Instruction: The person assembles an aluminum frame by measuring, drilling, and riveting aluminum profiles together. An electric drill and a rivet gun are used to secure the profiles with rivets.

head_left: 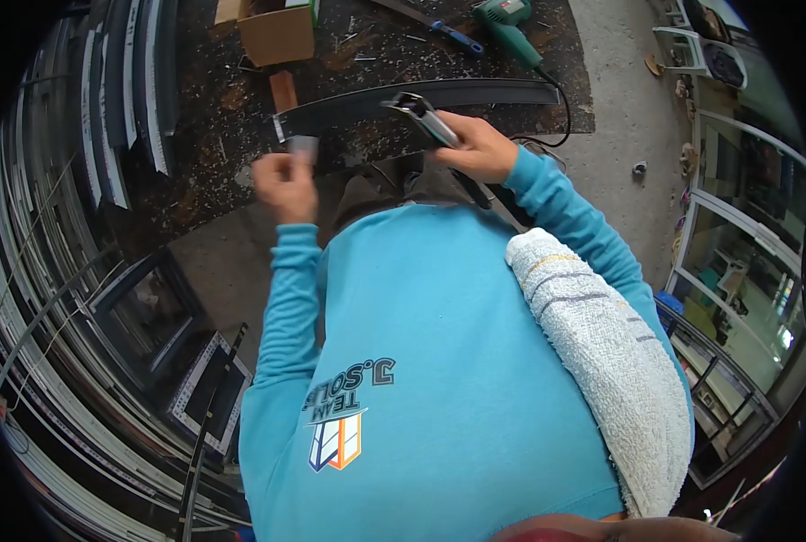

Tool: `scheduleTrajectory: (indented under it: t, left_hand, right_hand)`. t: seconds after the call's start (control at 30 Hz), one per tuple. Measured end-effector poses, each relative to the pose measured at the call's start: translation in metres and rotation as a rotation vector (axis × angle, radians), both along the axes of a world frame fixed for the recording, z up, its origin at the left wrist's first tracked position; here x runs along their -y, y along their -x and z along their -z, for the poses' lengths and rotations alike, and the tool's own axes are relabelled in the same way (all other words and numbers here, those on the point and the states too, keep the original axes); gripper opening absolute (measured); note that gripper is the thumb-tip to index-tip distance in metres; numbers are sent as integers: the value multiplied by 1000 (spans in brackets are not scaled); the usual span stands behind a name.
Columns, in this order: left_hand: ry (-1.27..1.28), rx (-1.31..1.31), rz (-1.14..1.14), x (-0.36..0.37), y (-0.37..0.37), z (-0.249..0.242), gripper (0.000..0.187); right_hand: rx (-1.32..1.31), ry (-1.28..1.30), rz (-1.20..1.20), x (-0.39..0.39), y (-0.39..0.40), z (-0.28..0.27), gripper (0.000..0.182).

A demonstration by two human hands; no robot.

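Note:
My left hand (285,190) is closed, with a small flat grey piece (304,149) pinched between thumb and fingers, slightly blurred. My right hand (482,149) wraps round a silver hand tool (435,125) with a dark, squared head pointing up and left; its exact kind I cannot tell. Beyond both hands, a long dark metal profile (349,101) lies across the speckled bench (204,154). A short reddish-brown block (283,92) sits by the profile's left end.
A green corded power tool (511,27) lies at the bench's far right. Left of it rests a blue-handled tool (457,38). An open cardboard box (276,34) stands at the back. More long profiles (105,108) lie on the left. A white towel (593,343) hangs over my shoulder.

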State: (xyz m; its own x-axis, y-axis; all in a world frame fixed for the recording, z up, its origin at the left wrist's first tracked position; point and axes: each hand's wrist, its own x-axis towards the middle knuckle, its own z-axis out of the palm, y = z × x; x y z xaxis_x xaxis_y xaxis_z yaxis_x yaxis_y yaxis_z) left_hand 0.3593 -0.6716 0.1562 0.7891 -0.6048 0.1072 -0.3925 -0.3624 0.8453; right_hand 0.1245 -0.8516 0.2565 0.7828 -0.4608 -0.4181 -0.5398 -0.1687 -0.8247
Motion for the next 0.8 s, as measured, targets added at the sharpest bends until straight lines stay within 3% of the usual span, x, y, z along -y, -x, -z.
scheduleTrajectory:
  t: [0.03,0.13,0.2,0.33,0.43,0.67,0.8]
  left_hand:
    - [0,226,-50,-6,-28,19,21]
    - [80,164,-105,9,-57,33,18]
    - [15,208,-15,19,-56,29,15]
    - [18,49,-43,25,-49,22,12]
    - [-52,-30,-68,31,-51,16,14]
    - [-462,-43,244,39,-92,-4,25]
    - [-431,93,176,42,-86,2,22]
  right_hand:
    - [-12,-8,-39,-2,-16,6,40]
    - [-45,-10,-161,-7,-57,28,43]
    - [-68,11,-225,-8,-74,39,44]
    - [-158,10,-253,-9,-84,40,45]
    - [-212,-41,-248,-8,-89,39,43]
    - [-254,15,-313,-6,-95,34,41]
    - [-252,4,-302,-10,-95,35,41]
